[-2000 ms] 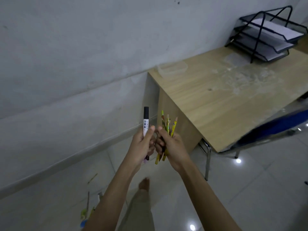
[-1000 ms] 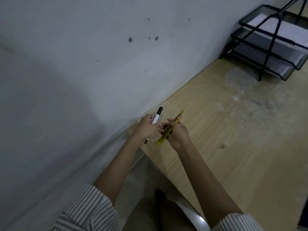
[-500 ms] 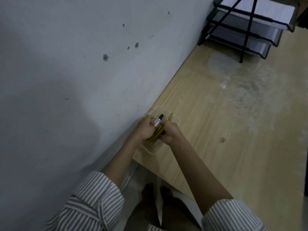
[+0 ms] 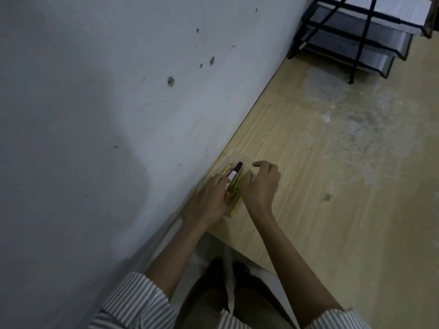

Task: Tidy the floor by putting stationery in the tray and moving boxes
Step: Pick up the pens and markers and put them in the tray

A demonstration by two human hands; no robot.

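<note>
A clear plastic tray (image 4: 238, 153) sits at the near corner of the wooden desk (image 4: 332, 186), against the wall. In it lie a black-capped white marker (image 4: 234, 172) and several yellow pencils (image 4: 235, 186), side by side. My left hand (image 4: 207, 200) rests flat at the tray's left side, its fingertips touching the marker's near end. My right hand (image 4: 262, 184) hovers over the tray's right side, fingers apart and curled, holding nothing. The near ends of the pencils are partly hidden by my hands.
A black mesh paper rack (image 4: 356, 36) with white sheets stands at the desk's far end against the wall (image 4: 118, 115). The desk top shows pale dusty stains (image 4: 351, 129). Below the desk edge I see my legs and the pale floor (image 4: 228, 269).
I have stepped up to the desk and lowered both hands to the tray. The marker and pencils left my hands and now lie in the tray; my right hand has opened.
</note>
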